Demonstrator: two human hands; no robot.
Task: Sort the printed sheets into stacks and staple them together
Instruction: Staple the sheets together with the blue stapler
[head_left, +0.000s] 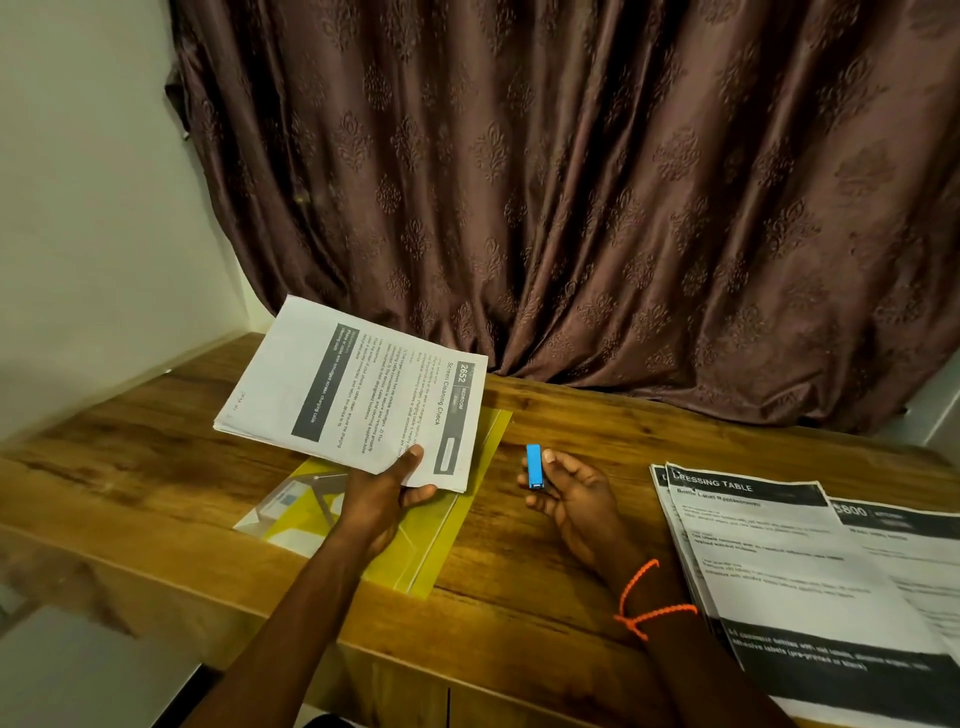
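Two hands are in view above a wooden table (545, 415). Left hand (382, 493) grasps a sheaf of printed sheets (358, 395) by its near corner, thumb on top and fingers beneath; the sheaf is raised off the table and tilted, top page headed "Screen Cleaning Check". Right hand (571, 499) holds a small blue stapler (534, 466) between thumb and fingertips, just above the table surface; stapler stands roughly upright and is well apart from the held sheaf. An orange cord bracelet (644, 603) sits on the right wrist.

One container noted: a yellow translucent folder (452, 525) lying flat on the table, beneath the left hand and the raised sheaf. Through its cover a pale sheet or card with a bluish patch is visible inside (283, 506); its nature cannot be told.

Further printed sheets lie at the right of the table in two overlapping stacks (800, 571), the front one headed "DRESSING TABLE", the one behind showing "5800". Both rest flat, near the right forearm but not touching the stapler.

Brown patterned curtain (571, 182) hangs behind the table.
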